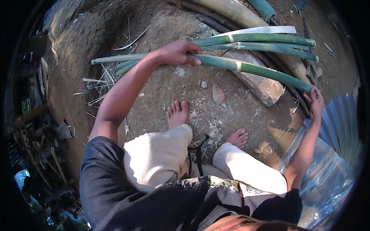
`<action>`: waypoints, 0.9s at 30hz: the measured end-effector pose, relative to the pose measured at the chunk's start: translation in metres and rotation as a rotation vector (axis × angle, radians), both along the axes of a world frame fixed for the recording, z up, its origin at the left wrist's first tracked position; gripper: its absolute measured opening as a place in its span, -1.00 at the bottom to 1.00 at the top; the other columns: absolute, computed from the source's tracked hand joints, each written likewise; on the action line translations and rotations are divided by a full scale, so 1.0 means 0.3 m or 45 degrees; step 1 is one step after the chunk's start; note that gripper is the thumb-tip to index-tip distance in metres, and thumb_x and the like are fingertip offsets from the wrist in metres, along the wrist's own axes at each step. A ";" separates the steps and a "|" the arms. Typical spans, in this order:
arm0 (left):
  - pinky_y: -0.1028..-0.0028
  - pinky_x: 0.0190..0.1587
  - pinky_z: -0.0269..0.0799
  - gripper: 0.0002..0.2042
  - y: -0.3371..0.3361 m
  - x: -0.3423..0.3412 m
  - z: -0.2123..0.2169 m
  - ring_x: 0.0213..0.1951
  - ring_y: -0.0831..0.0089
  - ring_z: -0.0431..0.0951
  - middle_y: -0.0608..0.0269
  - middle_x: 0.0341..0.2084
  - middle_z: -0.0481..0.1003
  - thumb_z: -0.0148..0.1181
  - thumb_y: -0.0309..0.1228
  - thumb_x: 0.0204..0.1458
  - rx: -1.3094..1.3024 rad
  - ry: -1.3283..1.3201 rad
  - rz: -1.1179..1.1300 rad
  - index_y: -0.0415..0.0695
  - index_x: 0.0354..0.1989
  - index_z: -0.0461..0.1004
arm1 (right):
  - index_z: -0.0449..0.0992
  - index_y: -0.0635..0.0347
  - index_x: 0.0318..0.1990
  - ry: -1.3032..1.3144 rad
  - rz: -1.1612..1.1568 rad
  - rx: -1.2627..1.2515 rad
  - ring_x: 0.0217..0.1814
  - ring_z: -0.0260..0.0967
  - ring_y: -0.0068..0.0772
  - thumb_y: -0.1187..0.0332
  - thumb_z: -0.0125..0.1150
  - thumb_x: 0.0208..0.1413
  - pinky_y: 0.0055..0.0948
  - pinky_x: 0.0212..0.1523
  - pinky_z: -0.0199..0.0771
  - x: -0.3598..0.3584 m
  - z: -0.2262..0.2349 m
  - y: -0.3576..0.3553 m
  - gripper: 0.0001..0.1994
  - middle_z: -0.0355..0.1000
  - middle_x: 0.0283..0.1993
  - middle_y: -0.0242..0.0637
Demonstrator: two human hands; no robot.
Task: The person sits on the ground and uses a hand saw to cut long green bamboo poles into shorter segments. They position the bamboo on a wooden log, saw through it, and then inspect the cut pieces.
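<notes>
A long green split bamboo pole [266, 71] runs across in front of me, bending down to the right. My left hand [179, 53] is closed around its middle, thumb on the near side. At its right end, my right hand [316, 101] grips the tip between thumb and fingers. Just beyond it lie several more green bamboo splits [273, 37], one showing its pale inner face; my left fingers are close to them, and whether they touch I cannot tell. Beneath the held piece rests a flat-topped wood block [262, 92].
Thick bamboo poles [246, 15] lie at the far right. Pale shavings [102, 86] litter the dirt on the left, and a dry leaf [218, 94] lies near my bare feet. Clear plastic sheeting [323, 173] and a corrugated translucent sheet [341, 123] are at my right.
</notes>
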State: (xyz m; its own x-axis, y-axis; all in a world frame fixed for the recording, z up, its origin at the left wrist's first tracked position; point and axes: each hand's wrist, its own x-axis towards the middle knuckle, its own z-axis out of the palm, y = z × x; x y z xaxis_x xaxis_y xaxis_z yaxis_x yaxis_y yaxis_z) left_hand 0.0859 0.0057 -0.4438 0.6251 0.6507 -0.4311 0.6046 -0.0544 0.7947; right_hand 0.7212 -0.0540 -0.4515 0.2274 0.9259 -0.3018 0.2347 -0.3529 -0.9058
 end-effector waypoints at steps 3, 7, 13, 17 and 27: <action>0.45 -0.33 0.37 -0.68 -0.004 0.000 -0.001 -0.43 0.55 0.52 0.27 -0.50 0.57 0.29 -0.18 0.16 0.095 -0.028 0.022 -0.17 -0.09 0.55 | 0.47 0.32 0.12 -0.013 -0.019 0.046 -0.11 0.53 -0.49 0.22 0.15 0.34 -0.54 -0.07 0.62 -0.019 0.007 0.002 -0.64 0.53 -0.08 -0.26; 0.44 -0.37 0.37 -0.72 -0.008 0.047 0.042 -0.47 0.57 0.46 0.35 -0.52 0.51 0.23 -0.20 0.21 0.261 0.036 -0.116 -0.18 -0.15 0.52 | 0.47 0.32 0.15 -0.024 -0.118 0.126 -0.12 0.51 -0.50 0.21 0.14 0.34 -0.52 -0.07 0.61 -0.022 0.006 0.002 -0.62 0.52 -0.05 -0.25; 0.43 -0.44 0.35 -0.76 -0.138 0.166 0.000 -0.54 0.55 0.43 0.30 -0.53 0.48 0.13 -0.23 0.28 -0.104 -0.148 -0.043 -0.18 -0.22 0.40 | 0.45 0.27 0.17 0.438 -0.505 0.368 0.06 0.38 -0.47 0.05 0.26 0.24 -0.42 0.08 0.40 -0.097 0.129 0.095 -0.48 0.46 0.04 -0.34; 0.53 -0.43 0.36 -0.76 -0.213 0.244 0.015 -0.53 0.64 0.41 0.35 -0.44 0.52 0.06 -0.23 0.33 -0.347 -0.273 -0.019 -0.17 -0.11 0.35 | 0.54 0.18 -0.02 0.621 -0.573 0.646 -0.15 0.43 -0.51 0.05 0.34 0.18 -0.47 -0.14 0.41 -0.107 0.270 0.236 -0.60 0.52 -0.14 -0.41; 0.57 -0.43 0.23 -0.79 -0.171 0.248 0.145 -0.54 0.64 0.24 0.39 -0.51 0.29 -0.10 -0.27 0.39 -0.059 -0.390 -0.044 -0.19 -0.13 0.27 | 0.56 0.20 0.06 0.572 -0.467 1.054 -0.18 0.42 -0.61 -0.02 0.19 0.27 -0.52 -0.17 0.46 -0.294 0.550 0.232 -0.53 0.50 -0.17 -0.45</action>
State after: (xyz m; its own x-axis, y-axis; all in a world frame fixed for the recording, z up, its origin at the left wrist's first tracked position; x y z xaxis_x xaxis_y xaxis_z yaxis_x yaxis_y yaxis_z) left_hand 0.1603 -0.0456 -0.4003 0.7516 0.6113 -0.2478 0.3351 -0.0303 0.9417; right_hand 0.6330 0.0155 -0.2864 0.5634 0.7787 0.2761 -0.1849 0.4445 -0.8765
